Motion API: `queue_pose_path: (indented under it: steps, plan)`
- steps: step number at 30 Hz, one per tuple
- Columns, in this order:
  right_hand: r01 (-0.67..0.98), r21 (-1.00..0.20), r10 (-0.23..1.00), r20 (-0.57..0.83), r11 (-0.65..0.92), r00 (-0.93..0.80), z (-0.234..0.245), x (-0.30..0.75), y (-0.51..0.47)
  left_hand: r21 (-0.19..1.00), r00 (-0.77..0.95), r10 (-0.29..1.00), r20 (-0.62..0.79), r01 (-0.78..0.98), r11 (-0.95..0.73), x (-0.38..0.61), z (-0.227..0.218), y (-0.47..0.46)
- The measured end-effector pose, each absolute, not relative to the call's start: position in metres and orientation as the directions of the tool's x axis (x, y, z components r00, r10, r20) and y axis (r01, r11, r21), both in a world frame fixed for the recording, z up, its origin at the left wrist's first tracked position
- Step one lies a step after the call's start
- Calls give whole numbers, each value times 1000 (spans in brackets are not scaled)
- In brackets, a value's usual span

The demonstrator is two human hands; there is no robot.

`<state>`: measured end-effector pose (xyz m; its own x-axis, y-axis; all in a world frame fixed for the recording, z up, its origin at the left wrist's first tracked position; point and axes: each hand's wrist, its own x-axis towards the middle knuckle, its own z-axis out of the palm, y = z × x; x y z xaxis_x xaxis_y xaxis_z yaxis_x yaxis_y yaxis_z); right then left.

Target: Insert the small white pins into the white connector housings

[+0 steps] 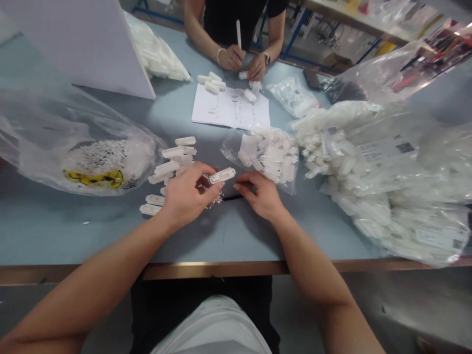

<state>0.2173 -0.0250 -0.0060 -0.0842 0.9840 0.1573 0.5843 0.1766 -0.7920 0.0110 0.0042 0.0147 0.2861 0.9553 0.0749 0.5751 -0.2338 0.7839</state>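
Observation:
My left hand (188, 194) is closed round a small white plastic connector block (222, 175), held just above the grey-blue table (73, 226). My right hand (258, 194) rests on the table beside it, fingers curled over a thin black object (232, 197); what they grip is hidden. Small white bits lie under my left hand. A pile of similar white connector blocks (171, 164) lies just left of my left hand. A clear bag of white parts (267, 155) sits right behind my right hand.
A person across the table holds a white stick (238, 33) above a paper sheet (230, 108) with white parts on it. Large clear bags (387, 172) of white parts fill the right side; another bag (73, 147) lies left. A white board (84, 44) stands at the back left.

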Motion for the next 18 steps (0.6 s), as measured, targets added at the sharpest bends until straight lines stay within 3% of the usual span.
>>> queue_pose_path:
  steps: [3, 5, 11, 18]
  plan:
    - [774, -557, 954, 178, 300, -242, -12, 212, -21, 903, 255, 967, -25, 420, -87, 11, 13, 7]
    - [816, -479, 946, 141, 324, -293, -13, 206, -20, 938, 262, 965, -33, 341, -61, 12, 9, 7]
    - [859, -393, 933, -10, 327, -359, -2, 190, -17, 964, 333, 943, -16, 257, -74, 13, 2, 9]
    - [894, -329, 941, -44, 303, -335, -5, 186, -17, 975, 306, 952, -10, 214, -59, 15, 1, 9]
